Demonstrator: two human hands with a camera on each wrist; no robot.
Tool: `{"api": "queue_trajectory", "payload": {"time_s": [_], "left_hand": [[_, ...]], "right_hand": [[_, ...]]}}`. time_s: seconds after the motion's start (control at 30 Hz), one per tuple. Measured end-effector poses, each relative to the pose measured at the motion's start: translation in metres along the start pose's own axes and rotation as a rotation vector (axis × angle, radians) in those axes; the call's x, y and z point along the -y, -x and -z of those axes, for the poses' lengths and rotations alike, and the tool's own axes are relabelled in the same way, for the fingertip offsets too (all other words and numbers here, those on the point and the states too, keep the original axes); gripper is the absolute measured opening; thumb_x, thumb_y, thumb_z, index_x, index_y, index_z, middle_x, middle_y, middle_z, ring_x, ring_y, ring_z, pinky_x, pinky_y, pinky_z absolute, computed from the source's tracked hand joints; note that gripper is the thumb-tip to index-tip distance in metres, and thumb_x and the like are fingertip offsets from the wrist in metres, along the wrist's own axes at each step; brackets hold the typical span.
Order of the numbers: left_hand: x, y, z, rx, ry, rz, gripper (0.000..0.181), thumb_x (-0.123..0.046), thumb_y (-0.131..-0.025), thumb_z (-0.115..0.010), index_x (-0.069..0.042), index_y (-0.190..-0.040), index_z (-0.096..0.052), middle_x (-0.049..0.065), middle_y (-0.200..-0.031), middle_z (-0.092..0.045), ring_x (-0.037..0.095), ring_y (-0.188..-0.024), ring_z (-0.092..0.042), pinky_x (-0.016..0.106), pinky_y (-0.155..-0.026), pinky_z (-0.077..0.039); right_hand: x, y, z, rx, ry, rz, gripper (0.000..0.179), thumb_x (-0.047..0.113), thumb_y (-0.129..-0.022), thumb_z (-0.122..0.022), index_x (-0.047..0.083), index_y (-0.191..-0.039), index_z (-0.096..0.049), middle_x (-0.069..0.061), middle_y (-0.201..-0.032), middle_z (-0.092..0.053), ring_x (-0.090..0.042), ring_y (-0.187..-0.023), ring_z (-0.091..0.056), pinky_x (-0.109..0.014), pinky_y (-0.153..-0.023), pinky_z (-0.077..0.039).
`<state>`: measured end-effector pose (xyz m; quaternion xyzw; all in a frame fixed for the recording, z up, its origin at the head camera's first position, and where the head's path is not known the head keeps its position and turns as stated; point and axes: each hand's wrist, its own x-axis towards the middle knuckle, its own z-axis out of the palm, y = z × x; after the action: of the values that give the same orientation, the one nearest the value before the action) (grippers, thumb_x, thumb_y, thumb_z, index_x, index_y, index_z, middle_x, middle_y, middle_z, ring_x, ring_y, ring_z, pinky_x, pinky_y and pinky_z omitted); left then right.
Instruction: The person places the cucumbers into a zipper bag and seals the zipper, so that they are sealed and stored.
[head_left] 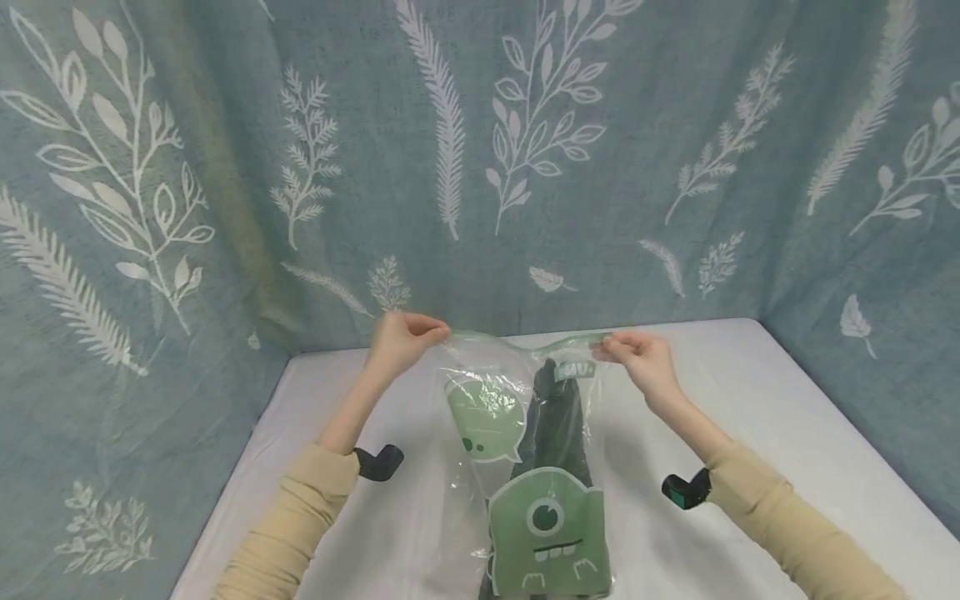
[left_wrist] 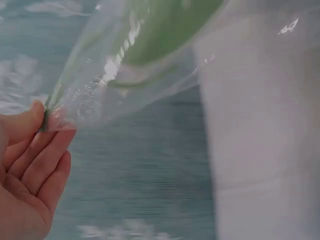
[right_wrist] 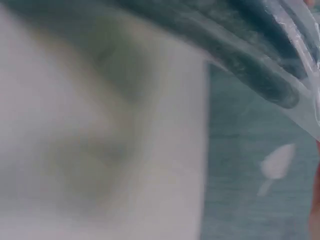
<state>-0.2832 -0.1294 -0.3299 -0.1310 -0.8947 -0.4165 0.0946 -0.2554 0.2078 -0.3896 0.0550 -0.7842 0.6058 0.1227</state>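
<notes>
A clear zip bag (head_left: pixel 546 533) printed with green cartoon monsters hangs upright between my two hands in the head view. Its top edge is stretched from side to side. My left hand (head_left: pixel 401 340) pinches the left top corner between thumb and fingers, and the left wrist view shows that corner of clear plastic (left_wrist: pixel 95 95) close up. At the opposite corner, my right hand (head_left: pixel 643 364) pinches the edge; only a sliver of it shows in the right wrist view. Inside the bag is a long dark grey-green item (head_left: pixel 557 425), narrow at the top; its kind is unclear.
Behind and below the bag lies a table with a white cover (head_left: pixel 705 400). Blue-green curtains (head_left: pixel 480 167) with white leaf prints stand around its back and sides. A black wrist camera (head_left: pixel 381 463) is on the left wrist, another (head_left: pixel 686 492) on the right.
</notes>
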Motion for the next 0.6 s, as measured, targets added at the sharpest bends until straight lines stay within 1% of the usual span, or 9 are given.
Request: {"api": "queue_trajectory", "payload": {"time_s": [0.07, 0.1, 0.2, 0.27, 0.33, 0.43, 0.5, 0.57, 0.6], "left_hand": [[0.014, -0.003, -0.018, 0.014, -0.049, 0.001, 0.021, -0.021, -0.087, -0.068, -0.005, -0.098, -0.074, 0.013, -0.092, -0.074, 0.028, -0.089, -0.069, 0.04, -0.077, -0.057], [0.02, -0.004, -0.026, 0.021, -0.067, 0.014, 0.021, -0.021, -0.087, -0.068, -0.004, -0.098, -0.074, 0.013, -0.091, -0.074, 0.028, -0.088, -0.069, 0.039, -0.076, -0.057], [0.039, -0.004, -0.045, 0.011, -0.082, 0.088, 0.022, -0.022, -0.088, -0.066, -0.004, -0.099, -0.074, 0.013, -0.091, -0.074, 0.029, -0.087, -0.069, 0.038, -0.073, -0.057], [0.051, -0.004, -0.052, -0.014, -0.084, 0.145, 0.023, -0.021, -0.089, -0.065, -0.002, -0.101, -0.073, 0.014, -0.094, -0.074, 0.03, -0.09, -0.069, 0.039, -0.076, -0.057], [0.06, -0.005, -0.054, -0.024, -0.09, 0.197, 0.024, -0.02, -0.09, -0.064, -0.001, -0.103, -0.072, 0.016, -0.099, -0.073, 0.031, -0.094, -0.068, 0.041, -0.079, -0.057], [0.071, -0.004, -0.052, -0.003, -0.134, 0.211, 0.03, -0.021, -0.091, -0.061, 0.001, -0.109, -0.068, 0.019, -0.109, -0.07, 0.033, -0.102, -0.065, 0.043, -0.085, -0.055], [0.075, -0.003, -0.049, 0.002, -0.166, 0.187, 0.034, -0.023, -0.093, -0.058, 0.003, -0.115, -0.065, 0.021, -0.113, -0.067, 0.035, -0.105, -0.064, 0.045, -0.088, -0.054], [0.078, -0.002, -0.045, -0.018, -0.231, 0.143, 0.04, -0.027, -0.095, -0.055, 0.002, -0.122, -0.061, 0.021, -0.118, -0.065, 0.036, -0.107, -0.063, 0.047, -0.09, -0.053], [0.079, -0.002, -0.042, -0.033, -0.271, 0.119, 0.043, -0.029, -0.095, -0.054, 0.002, -0.125, -0.058, 0.022, -0.121, -0.063, 0.038, -0.109, -0.062, 0.048, -0.091, -0.052]], "right_hand": [[-0.02, -0.008, -0.011, 0.032, 0.124, -0.018, 0.026, 0.014, -0.094, -0.058, -0.009, -0.105, -0.066, -0.013, -0.095, -0.073, -0.008, -0.08, -0.071, -0.05, -0.1, -0.047], [-0.029, -0.01, -0.018, 0.046, 0.163, -0.03, 0.026, 0.014, -0.094, -0.058, -0.008, -0.104, -0.066, -0.018, -0.098, -0.072, -0.014, -0.083, -0.072, -0.05, -0.098, -0.048], [-0.05, -0.013, -0.033, 0.062, 0.222, -0.07, 0.025, 0.015, -0.095, -0.057, -0.006, -0.103, -0.067, -0.02, -0.101, -0.071, -0.028, -0.093, -0.07, -0.049, -0.096, -0.05], [-0.057, -0.014, -0.039, 0.052, 0.245, -0.089, 0.026, 0.016, -0.096, -0.055, -0.006, -0.105, -0.066, -0.02, -0.103, -0.07, -0.032, -0.097, -0.069, -0.049, -0.096, -0.05], [-0.058, -0.014, -0.04, 0.051, 0.268, -0.123, 0.031, 0.018, -0.097, -0.053, -0.008, -0.112, -0.063, -0.023, -0.108, -0.068, -0.035, -0.1, -0.067, -0.05, -0.096, -0.049], [-0.057, -0.015, -0.034, 0.116, 0.342, -0.183, 0.043, 0.023, -0.099, -0.047, -0.011, -0.125, -0.053, -0.028, -0.121, -0.061, -0.039, -0.112, -0.06, -0.05, -0.098, -0.048], [-0.056, -0.015, -0.025, 0.165, 0.396, -0.222, 0.052, 0.029, -0.1, -0.043, -0.012, -0.133, -0.044, -0.031, -0.131, -0.052, -0.042, -0.121, -0.052, -0.051, -0.102, -0.044], [-0.057, -0.018, -0.013, 0.177, 0.468, -0.208, 0.056, 0.031, -0.101, -0.038, -0.013, -0.136, -0.038, -0.033, -0.136, -0.046, -0.045, -0.126, -0.045, -0.052, -0.106, -0.041], [-0.058, -0.02, -0.006, 0.166, 0.521, -0.195, 0.058, 0.032, -0.102, -0.037, -0.013, -0.138, -0.035, -0.033, -0.139, -0.043, -0.046, -0.128, -0.042, -0.053, -0.108, -0.038]]}}
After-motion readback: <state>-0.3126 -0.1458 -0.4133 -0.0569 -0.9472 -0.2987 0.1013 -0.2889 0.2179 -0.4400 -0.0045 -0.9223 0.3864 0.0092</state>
